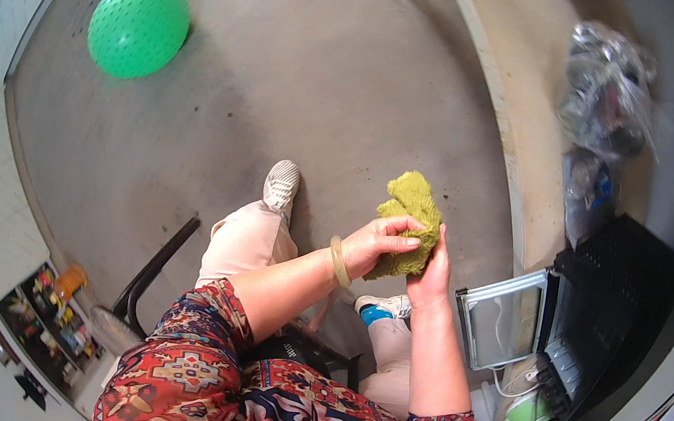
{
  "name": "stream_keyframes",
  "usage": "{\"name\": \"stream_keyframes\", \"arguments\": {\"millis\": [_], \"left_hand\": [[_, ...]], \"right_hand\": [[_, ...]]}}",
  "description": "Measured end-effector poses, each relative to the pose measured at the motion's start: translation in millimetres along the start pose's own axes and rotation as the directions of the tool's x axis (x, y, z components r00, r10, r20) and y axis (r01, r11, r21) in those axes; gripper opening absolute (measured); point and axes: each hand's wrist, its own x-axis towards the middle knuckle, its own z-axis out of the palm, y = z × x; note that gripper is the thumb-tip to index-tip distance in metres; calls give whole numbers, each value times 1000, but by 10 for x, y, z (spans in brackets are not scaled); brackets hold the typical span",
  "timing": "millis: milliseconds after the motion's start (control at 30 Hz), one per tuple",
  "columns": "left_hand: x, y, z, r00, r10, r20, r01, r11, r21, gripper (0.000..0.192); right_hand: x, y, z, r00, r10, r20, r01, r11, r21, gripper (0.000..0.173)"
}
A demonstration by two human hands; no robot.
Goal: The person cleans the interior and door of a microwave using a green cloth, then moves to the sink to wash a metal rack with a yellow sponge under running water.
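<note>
A yellow-green fluffy cloth [412, 214] is bunched up in front of me, above the floor. My left hand [380, 240], with a pale bangle on the wrist, pinches the near side of the cloth between thumb and fingers. From the right, my right hand [432, 275] grips the cloth's edge; part of that hand is hidden behind the fabric. To the right of my hands, a black countertop oven [619, 314] has its glass door [504, 318] swung open.
A green studded ball [139, 25] rests on the concrete floor [360, 79] at the far left. Plastic bags [611, 93] lie on the counter [505, 64] along the right. Lower left is a shelf [43, 321] with bottles and jars. A dark metal chair frame [154, 266] stands beside my left leg.
</note>
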Motion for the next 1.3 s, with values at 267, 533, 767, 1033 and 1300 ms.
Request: {"name": "stream_keyframes", "arguments": {"millis": [267, 533, 767, 1033, 1300], "left_hand": [[-670, 518, -159, 994, -28, -107, 6, 980, -198, 28], [-1701, 2505, 490, 962, 264, -71, -273, 924, -269, 34], [-2760, 3946, 1165, 835, 546, -67, -545, 807, -227, 46], [-3385, 4639, 1582, 820, 567, -84, -567, 782, -257, 35], [-4662, 5797, 2151, 634, 693, -343, -754, 653, -76, 48]], "right_hand": [[-302, 224, 770, 987, 155, -40, -160, 957, -243, 53], [-799, -184, 3093, 972, 103, 210, -18, 928, -373, 52], [-1329, -424, 4829, 885, 133, 447, 100, 882, -460, 49], [-1794, -648, 5746, 839, 233, 491, 98, 824, -558, 48], [-1875, -518, 7460, 486, 529, 696, 90, 762, -642, 46]]}}
